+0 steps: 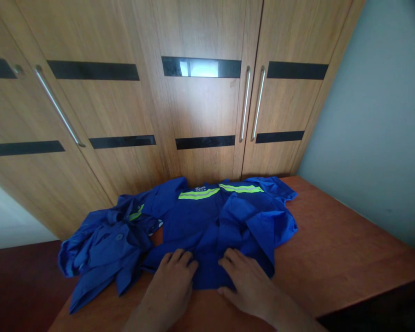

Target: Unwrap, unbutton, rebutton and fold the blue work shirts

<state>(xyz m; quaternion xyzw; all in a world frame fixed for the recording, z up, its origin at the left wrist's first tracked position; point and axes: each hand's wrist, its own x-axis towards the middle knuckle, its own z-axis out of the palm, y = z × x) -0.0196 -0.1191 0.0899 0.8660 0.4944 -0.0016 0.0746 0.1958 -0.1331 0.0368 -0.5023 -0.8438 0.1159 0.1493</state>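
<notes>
A blue work jacket (193, 221) with yellow-green reflective strips across its chest lies spread on the brown wooden table, its right part rumpled and folded over. My left hand (174, 274) rests at its near edge, fingers curled on the cloth. On the same edge, a little to the right, is my right hand (244, 276), its fingers bent on the fabric and its thumb apart. Whether either hand pinches the cloth cannot be made out. Left of the jacket lies a crumpled heap of blue clothing (107, 244) with a button and a bit of reflective strip.
The brown table (332, 249) reaches to the right, up to a grey wall (376, 138). Behind it stands a wooden wardrobe (207, 106) with long metal handles and black inlays. Dark floor shows at the lower left.
</notes>
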